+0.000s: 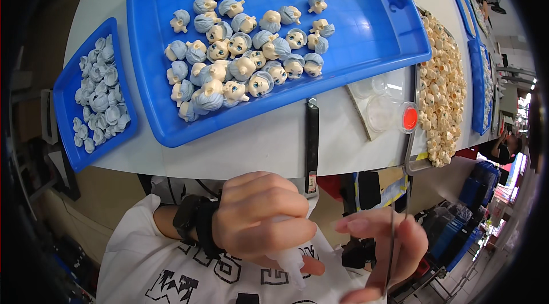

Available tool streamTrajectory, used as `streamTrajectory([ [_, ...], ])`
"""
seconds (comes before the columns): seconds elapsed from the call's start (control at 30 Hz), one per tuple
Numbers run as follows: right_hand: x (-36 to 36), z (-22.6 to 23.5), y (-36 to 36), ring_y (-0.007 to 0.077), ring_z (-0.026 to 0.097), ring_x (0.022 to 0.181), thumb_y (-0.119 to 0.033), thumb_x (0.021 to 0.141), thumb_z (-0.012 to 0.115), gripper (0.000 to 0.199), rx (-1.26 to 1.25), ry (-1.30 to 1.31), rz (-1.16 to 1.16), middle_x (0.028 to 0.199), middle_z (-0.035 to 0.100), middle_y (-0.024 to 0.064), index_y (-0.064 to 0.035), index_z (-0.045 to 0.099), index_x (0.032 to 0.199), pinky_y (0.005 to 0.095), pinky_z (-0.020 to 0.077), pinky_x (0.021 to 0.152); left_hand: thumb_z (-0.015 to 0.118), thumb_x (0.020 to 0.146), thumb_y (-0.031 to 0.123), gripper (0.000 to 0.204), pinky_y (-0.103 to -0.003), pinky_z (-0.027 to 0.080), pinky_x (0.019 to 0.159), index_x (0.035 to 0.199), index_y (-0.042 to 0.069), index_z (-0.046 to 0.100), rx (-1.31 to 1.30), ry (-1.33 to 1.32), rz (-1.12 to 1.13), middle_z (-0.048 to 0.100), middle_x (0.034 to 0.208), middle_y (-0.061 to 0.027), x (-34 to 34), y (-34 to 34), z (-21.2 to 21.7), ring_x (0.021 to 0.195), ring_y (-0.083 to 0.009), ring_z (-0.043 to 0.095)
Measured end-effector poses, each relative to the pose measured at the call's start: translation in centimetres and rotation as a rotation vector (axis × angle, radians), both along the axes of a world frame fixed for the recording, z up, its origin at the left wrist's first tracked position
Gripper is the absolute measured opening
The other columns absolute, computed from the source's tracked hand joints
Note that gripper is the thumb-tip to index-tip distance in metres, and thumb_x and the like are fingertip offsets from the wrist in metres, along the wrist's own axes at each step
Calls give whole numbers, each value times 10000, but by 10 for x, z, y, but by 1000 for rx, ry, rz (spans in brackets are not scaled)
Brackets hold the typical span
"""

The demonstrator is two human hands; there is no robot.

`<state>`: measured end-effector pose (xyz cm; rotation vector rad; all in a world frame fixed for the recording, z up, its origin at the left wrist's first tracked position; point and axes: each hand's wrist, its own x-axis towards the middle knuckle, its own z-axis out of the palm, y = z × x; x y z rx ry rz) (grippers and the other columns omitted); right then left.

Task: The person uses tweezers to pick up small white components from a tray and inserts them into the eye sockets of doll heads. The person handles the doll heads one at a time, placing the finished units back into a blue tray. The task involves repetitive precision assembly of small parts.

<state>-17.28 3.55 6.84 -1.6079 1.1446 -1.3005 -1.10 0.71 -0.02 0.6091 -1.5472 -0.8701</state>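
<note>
My left hand (260, 215), with a dark band and watch at the wrist, is closed around a small translucent white squeeze bottle (290, 261). The bottle's narrow nozzle points down, and its upper part is hidden by my fingers. To the right, my blurred right hand (409, 241) is curled along a thin metal tool (392, 252), whose exact kind I cannot make out. Beyond both hands, a large blue tray (354, 18) holds several doll heads (260, 84) with light-blue hair and painted faces, lying in various directions.
A smaller blue tray (130, 115) at left holds light-blue hair pieces (103, 84). Many cream-coloured parts (440, 92) fill a metal-rimmed tray at right. Beside it lie a clear round dish (380, 114) and a red-centred round container (409, 117). A black-handled tool (311, 138) lies by the table edge.
</note>
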Motion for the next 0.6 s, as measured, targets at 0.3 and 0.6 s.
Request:
streamTrajectory([
  [0.3, -22, 2, -5, 377, 605, 951, 141, 691, 375, 728, 157, 299, 452, 1143, 492, 345, 19, 189, 1384, 425, 517, 780, 744, 686, 389, 359, -274, 403, 434, 815, 98, 578, -15, -3, 67, 540, 734, -35, 5, 2, -8, 546, -192, 539],
  [0.6, -36, -23, 7, 302, 658, 614, 80, 786, 508, 228, 170, -251, 338, 917, 580, 355, -26, 391, 951, 326, 555, 531, 750, 695, 282, 275, -255, 404, 450, 801, 110, 564, -135, -52, 101, 533, 723, -20, 1, -1, -8, 563, -175, 532],
])
